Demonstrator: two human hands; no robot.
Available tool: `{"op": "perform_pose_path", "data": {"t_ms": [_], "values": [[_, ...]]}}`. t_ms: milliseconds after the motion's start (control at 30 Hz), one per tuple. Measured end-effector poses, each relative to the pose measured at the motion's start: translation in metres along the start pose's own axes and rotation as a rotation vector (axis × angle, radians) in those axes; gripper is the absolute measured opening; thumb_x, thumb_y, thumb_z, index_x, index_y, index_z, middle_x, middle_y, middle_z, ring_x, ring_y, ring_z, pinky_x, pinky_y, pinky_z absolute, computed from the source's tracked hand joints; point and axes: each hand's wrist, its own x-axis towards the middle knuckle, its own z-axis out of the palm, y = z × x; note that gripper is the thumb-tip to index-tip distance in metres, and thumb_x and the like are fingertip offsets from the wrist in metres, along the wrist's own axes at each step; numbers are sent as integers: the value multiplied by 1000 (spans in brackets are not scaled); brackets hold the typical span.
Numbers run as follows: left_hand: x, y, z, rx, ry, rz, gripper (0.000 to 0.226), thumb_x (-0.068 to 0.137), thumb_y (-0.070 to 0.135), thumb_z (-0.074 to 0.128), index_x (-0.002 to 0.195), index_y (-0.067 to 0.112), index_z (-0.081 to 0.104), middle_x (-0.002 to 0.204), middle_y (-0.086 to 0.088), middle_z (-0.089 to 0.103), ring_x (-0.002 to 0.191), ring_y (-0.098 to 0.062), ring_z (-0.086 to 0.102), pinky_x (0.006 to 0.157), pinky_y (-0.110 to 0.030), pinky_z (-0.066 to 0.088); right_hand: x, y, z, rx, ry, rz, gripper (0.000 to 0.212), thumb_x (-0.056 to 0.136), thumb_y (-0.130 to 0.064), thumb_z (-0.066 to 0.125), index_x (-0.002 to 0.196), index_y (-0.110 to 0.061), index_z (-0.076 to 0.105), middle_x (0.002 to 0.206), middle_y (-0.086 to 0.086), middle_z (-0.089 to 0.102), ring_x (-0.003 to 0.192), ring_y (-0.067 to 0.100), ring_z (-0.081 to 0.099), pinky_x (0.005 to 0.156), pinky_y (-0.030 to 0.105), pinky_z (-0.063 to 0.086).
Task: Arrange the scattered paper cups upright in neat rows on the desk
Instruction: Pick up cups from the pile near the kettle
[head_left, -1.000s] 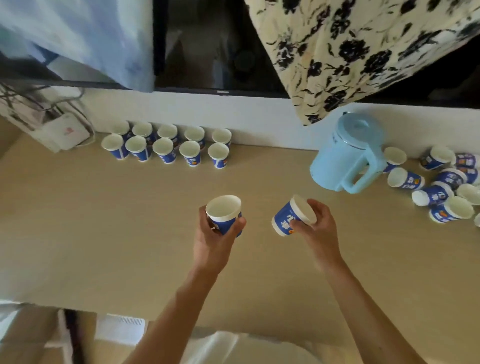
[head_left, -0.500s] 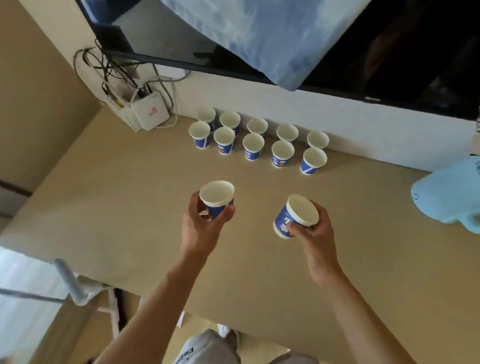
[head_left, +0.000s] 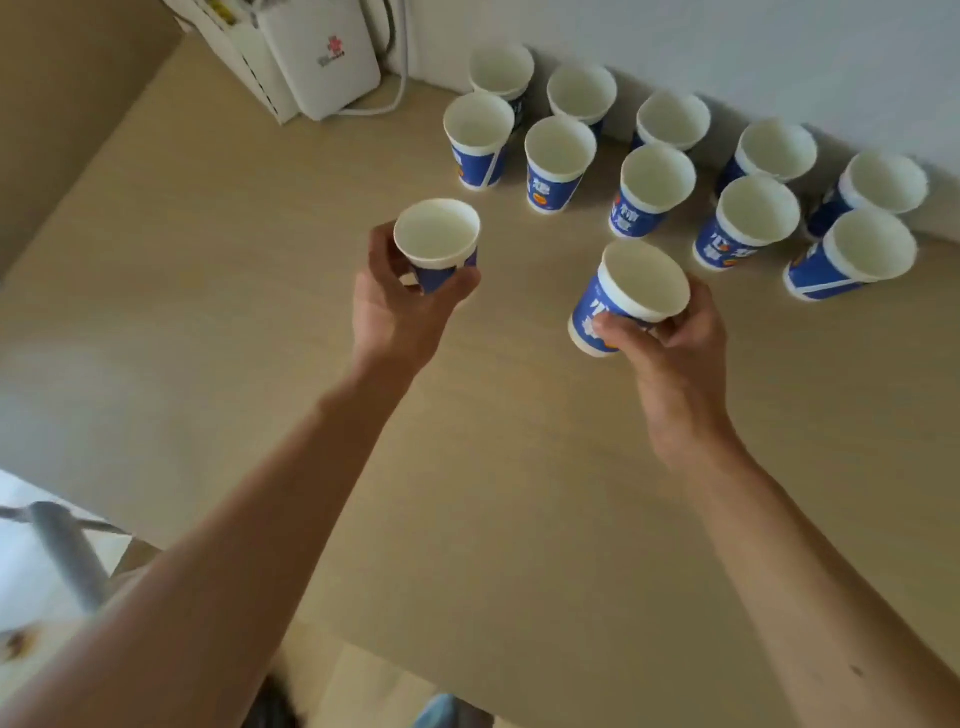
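My left hand (head_left: 400, 306) grips a blue-and-white paper cup (head_left: 437, 240) upright above the desk (head_left: 208, 291), in front of the left end of the rows. My right hand (head_left: 670, 348) holds a second cup (head_left: 631, 291), its mouth tilted up and to the right. Beyond both hands, several identical cups stand upright in two rows along the white wall, from the leftmost front cup (head_left: 479, 139) to the rightmost front cup (head_left: 852, 254).
A white router box (head_left: 324, 57) with cables leans in the back left corner. The desk's front edge runs diagonally at lower left, with floor and a grey metal bar (head_left: 67, 551) below it.
Both hands have carried their cups forward and left, up to the two rows. The view swung left and closer; the blue jug and the scattered cups have left the frame.
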Motion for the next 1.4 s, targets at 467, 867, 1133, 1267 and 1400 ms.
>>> {"op": "perform_pose_path", "data": {"t_ms": [467,867,1133,1267,1400], "values": [[71,-41,38,87,34,149,69,65,34,87,125,18,57,114,11,67,103,-4,64,86,-30,59,49,40,54,77,-7,-154,62,70,-5,82,126,-13,55,120,3,67,101,4,65,82,17,52],[82,-36,48,119,5,190,67,69,29,89,125,16,56,115,10,66,105,-6,65,88,-33,58,64,39,65,57,3,-189,56,67,-14,83,115,-24,57,118,-1,68,105,8,66,87,22,54],[87,-33,47,141,25,179,69,70,33,89,127,18,54,117,12,64,103,-2,62,79,-12,52,69,41,67,51,-13,-188,59,69,-6,85,117,-23,55,121,0,68,109,11,67,88,24,55],[88,-31,45,164,24,168,71,70,36,89,129,18,53,117,13,63,104,-4,62,78,-11,51,72,43,70,36,-13,-191,62,68,-8,85,121,-20,55,123,2,67,112,14,66,95,29,56],[83,-32,39,204,15,141,81,68,36,92,134,20,49,127,9,61,113,-8,60,92,-27,54,78,45,73,25,-1,-207,63,70,-3,87,121,-20,54,121,-1,66,110,11,66,93,24,54]]}}
